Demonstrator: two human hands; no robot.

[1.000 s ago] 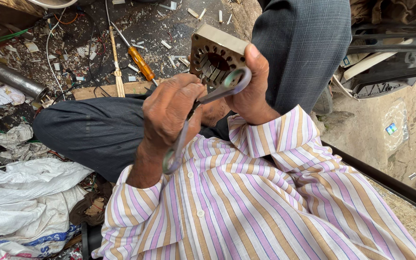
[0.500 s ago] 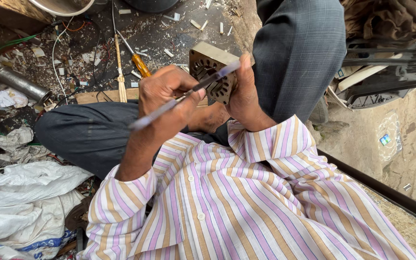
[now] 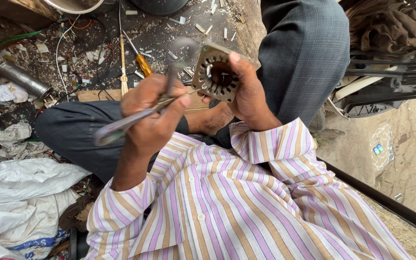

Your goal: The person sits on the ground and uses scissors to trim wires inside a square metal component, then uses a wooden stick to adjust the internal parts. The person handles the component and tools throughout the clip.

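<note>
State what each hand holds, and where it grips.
Left hand: scissors, gripped mid-length. Right hand: slotted metal stator core, held by its outer edge.

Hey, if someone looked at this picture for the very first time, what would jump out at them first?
Probably the slotted metal ring at upper centre, held up by the right hand. Next, the left hand beside it, its grip closed on a blurred pair of scissors. Below both, the striped shirt fills the foreground, and an orange-handled screwdriver lies on the littered floor behind.
</note>
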